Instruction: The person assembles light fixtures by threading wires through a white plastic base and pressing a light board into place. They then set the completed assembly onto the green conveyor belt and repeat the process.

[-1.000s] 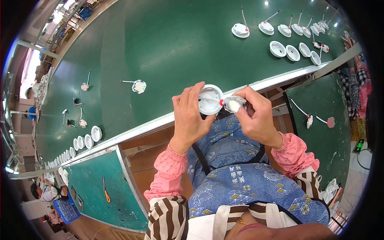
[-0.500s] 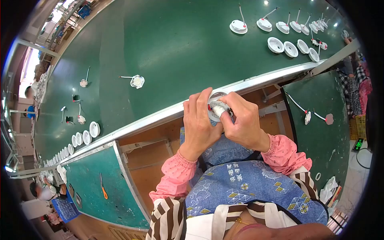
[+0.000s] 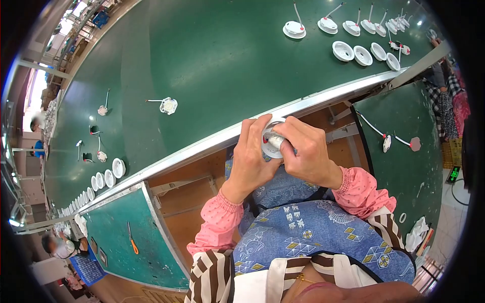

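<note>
Near the table edge, my left hand is wrapped round the side of a round white light housing, its hollow side facing me. The fingers of my right hand are bent and closed together inside the housing; one fingertip has a white wrapping. A small red part shows beside that fingertip. Whatever the right fingers press or pinch is mostly hidden. On the green table in front lies a white LED board with a wire lead.
White housings line the table's left edge. More housings and assembled lights with upright leads stand at upper right. Orange-handled scissors lie on the left side table. Wired boards lie on the right one. Other people sit far left.
My right fingers have shifted slightly within the housing, and the grey printed part seen there earlier is now more covered. The whole view has tilted a little.
</note>
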A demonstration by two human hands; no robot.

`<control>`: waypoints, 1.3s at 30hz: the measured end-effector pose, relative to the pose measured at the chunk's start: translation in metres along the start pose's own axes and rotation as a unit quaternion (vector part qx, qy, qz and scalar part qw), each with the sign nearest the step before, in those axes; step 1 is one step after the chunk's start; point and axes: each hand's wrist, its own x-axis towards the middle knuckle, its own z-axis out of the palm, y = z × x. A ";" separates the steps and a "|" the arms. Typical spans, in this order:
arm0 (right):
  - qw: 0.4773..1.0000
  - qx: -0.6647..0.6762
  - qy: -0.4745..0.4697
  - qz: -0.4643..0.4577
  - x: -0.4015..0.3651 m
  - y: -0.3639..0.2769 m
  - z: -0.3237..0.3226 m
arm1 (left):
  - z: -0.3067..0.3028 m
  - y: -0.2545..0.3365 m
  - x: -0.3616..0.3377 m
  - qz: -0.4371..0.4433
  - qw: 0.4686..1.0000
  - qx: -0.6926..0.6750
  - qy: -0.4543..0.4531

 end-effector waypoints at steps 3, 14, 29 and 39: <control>1.000 -0.004 0.005 -0.013 -0.001 0.003 -0.001 | -0.004 0.002 0.001 0.009 1.000 0.002 -0.007; 0.995 0.091 -0.001 -0.036 -0.009 0.007 -0.013 | -0.029 -0.011 -0.011 -0.225 0.891 -0.388 -0.074; 0.972 0.117 -0.203 -0.033 0.004 -0.003 -0.040 | -0.029 0.006 -0.026 -0.155 0.955 -0.190 -0.166; 0.929 0.264 -0.257 0.040 -0.006 0.005 -0.026 | -0.037 0.006 -0.047 -0.145 0.945 -0.259 -0.136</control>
